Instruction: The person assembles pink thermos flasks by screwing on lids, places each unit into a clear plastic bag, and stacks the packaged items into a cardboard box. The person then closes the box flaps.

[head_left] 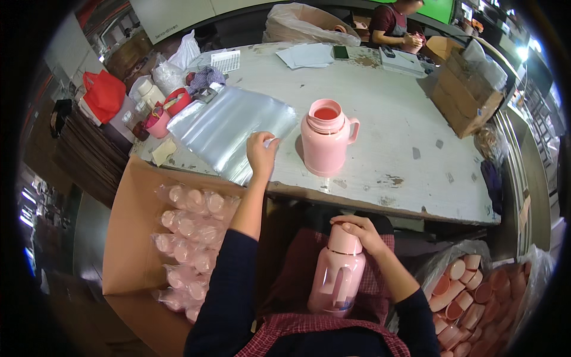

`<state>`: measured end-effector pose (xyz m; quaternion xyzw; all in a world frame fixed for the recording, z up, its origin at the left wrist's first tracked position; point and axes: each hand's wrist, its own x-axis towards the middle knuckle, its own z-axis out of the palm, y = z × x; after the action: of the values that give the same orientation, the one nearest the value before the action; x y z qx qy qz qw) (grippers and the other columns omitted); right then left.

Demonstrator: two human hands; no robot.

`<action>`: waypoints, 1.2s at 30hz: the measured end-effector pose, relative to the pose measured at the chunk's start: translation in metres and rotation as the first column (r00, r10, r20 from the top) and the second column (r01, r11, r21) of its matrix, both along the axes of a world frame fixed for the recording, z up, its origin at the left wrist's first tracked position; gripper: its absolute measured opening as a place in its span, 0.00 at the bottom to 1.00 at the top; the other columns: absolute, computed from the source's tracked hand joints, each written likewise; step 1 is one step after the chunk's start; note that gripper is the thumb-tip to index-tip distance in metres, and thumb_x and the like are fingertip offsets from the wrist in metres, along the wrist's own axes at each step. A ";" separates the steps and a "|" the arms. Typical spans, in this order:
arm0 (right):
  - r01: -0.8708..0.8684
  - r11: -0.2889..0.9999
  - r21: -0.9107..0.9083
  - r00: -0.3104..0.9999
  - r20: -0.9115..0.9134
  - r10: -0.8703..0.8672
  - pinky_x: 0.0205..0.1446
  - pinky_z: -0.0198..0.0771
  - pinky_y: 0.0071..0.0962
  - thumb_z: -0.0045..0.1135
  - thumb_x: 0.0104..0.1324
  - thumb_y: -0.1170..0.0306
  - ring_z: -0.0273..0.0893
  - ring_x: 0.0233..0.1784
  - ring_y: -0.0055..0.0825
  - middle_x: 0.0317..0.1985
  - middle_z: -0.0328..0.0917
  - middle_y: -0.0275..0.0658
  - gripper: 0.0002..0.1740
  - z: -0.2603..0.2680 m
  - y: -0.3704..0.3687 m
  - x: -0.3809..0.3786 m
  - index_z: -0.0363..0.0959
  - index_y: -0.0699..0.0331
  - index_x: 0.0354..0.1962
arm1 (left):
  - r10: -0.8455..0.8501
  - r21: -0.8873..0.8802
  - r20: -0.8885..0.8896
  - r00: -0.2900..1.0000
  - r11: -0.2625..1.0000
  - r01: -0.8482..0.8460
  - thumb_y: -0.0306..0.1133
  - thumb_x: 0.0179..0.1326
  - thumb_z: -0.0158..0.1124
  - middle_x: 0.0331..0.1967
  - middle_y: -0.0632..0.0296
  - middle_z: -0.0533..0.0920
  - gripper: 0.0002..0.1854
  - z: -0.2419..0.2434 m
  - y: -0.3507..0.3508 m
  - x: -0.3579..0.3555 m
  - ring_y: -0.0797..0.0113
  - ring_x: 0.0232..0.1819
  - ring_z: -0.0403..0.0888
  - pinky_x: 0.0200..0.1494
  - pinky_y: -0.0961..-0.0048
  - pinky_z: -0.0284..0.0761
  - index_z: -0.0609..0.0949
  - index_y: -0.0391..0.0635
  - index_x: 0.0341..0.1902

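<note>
My left hand (262, 156) is over the right edge of a stack of clear plastic bags (232, 127), thumb and fingers pinched at a bag's edge. A pink vacuum flask (337, 281) with a side handle rests upright in my lap on the checked apron. Its pink cup lid (345, 241) is on top, and my right hand (363, 234) grips that lid from above and the right. On the table, right of the bags, stands a second pink vacuum flask (324, 145). Its mouth shows a red-orange inside, and its handle points right.
Bagged pink flasks fill a cardboard box (129, 232) at left. Pink cups lie in a plastic-lined container (464, 294) at right. The worktable (392, 120) bears papers (308, 56), a pink pot (159, 126) and a carton (464, 89). A co-worker (392, 26) sits beyond.
</note>
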<state>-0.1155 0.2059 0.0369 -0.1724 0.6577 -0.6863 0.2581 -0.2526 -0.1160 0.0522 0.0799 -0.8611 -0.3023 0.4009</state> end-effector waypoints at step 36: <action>0.566 0.806 -0.170 0.819 0.224 -0.528 0.28 0.56 0.13 0.56 0.66 0.76 0.62 0.24 0.09 0.24 0.71 0.25 0.05 -0.039 0.048 0.099 0.72 0.64 0.30 | -0.943 0.981 -0.065 0.328 0.000 0.195 0.39 0.71 0.55 0.23 0.65 0.77 0.14 -0.078 0.095 0.235 0.76 0.25 0.72 0.31 0.78 0.66 0.76 0.44 0.32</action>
<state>-0.0162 0.2537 -0.0019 0.0540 0.5719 -0.8145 0.0807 -0.0174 -0.0208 -0.0256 -0.0293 -0.5449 -0.8038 -0.2370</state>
